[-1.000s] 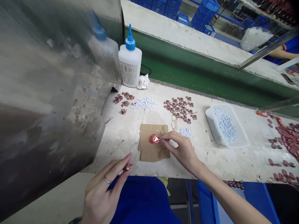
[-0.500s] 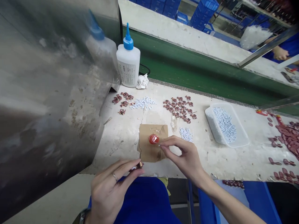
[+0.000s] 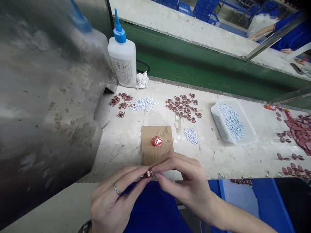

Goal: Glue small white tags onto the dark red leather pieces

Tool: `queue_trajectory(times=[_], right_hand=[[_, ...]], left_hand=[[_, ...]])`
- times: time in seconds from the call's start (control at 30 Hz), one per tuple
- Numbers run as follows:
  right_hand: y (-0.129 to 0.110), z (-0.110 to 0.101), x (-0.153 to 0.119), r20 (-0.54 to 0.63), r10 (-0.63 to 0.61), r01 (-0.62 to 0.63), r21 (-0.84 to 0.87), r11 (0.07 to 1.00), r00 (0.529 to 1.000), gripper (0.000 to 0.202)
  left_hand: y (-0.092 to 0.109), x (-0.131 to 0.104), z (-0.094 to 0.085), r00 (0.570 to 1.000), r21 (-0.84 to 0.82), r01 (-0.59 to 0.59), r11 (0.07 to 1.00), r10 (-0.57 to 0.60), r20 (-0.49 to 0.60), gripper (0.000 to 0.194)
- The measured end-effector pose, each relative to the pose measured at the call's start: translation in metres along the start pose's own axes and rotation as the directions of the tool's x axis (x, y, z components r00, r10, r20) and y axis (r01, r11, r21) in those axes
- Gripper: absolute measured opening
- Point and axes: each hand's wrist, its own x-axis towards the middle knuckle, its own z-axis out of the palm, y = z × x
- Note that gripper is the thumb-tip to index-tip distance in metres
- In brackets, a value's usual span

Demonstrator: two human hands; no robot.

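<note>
My left hand point(image 3: 121, 191), with a ring on one finger, pinches a small brown piece point(image 3: 147, 174) at the table's front edge. Against that piece are the closed fingertips of my right hand point(image 3: 184, 174); a tiny pale bit shows between them. Just beyond the hands lies a cardboard square point(image 3: 148, 155) with a small round red-and-white container point(image 3: 156, 141) on it. Small brown figures point(image 3: 184, 106) are spread behind the cardboard, with more brown figures point(image 3: 121, 101) at the left. Small white-blue pieces lie in a left pile point(image 3: 144, 103) and a right pile point(image 3: 191, 135).
A white glue bottle point(image 3: 123, 61) with a blue nozzle stands at the back left beside crumpled tissue point(image 3: 142, 80). A metal panel point(image 3: 48, 97) rises at the left. A clear tub point(image 3: 249, 131) holds many white-blue pieces. Across the divider, a person's arm point(image 3: 263, 31) shows.
My right hand has moved from beside the red-and-white container down and left to the brown piece in my left hand. The camera view has shifted slightly.
</note>
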Motion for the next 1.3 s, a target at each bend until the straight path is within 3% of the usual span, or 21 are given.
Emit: queue_trajectory(times=[0.17, 0.3, 0.43, 0.63, 0.8, 0.97, 1.1, 1.2, 1.3], right_hand=[[-0.002, -0.004, 0.000, 0.093, -0.087, 0.100, -0.146, 0.984, 0.992, 0.013], [-0.006, -0.007, -0.003, 0.155, -0.290, 0.328, -0.402, 0.855, 0.945, 0.021], [-0.009, -0.010, -0.005, 0.153, -0.369, 0.395, -0.476, 0.786, 0.917, 0.022], [-0.005, -0.015, 0.000, 0.111, -0.312, 0.331, -0.353, 0.875, 0.943, 0.017], [-0.003, -0.017, -0.001, 0.107, -0.283, 0.303, -0.337, 0.892, 0.953, 0.018], [-0.003, -0.013, -0.005, 0.059, -0.241, 0.248, -0.294, 0.923, 0.969, 0.020], [-0.003, -0.010, -0.010, -0.068, -0.016, 0.011, -0.072, 0.997, 0.998, 0.034], [-0.002, -0.007, -0.011, -0.023, 0.178, -0.172, 0.164, 0.971, 0.984, 0.036], [-0.002, -0.006, -0.009, 0.049, 0.262, -0.265, 0.285, 0.921, 0.964, 0.029]], left_hand=[[0.000, 0.000, 0.000, 1.000, 0.023, -0.025, 0.999, 0.025, 0.004, 0.019], [0.005, 0.004, -0.001, 1.000, 0.036, -0.023, 0.999, 0.023, 0.005, 0.016], [0.009, 0.009, -0.001, 1.000, 0.010, -0.005, 1.000, 0.005, 0.007, 0.016], [0.007, 0.010, 0.000, 0.998, 0.017, -0.044, 0.999, 0.043, 0.045, 0.019], [0.004, 0.010, 0.003, 0.997, -0.008, -0.050, 0.999, 0.051, 0.060, 0.021], [0.003, 0.012, 0.002, 0.999, -0.027, 0.016, 1.000, -0.015, 0.047, 0.016], [0.009, 0.015, 0.000, 0.999, -0.019, 0.031, 0.999, -0.030, 0.043, 0.014], [0.011, 0.014, -0.001, 0.997, 0.008, 0.066, 0.998, -0.067, 0.030, 0.014], [0.009, 0.011, -0.001, 0.996, 0.039, 0.077, 0.996, -0.078, 0.038, 0.015]])
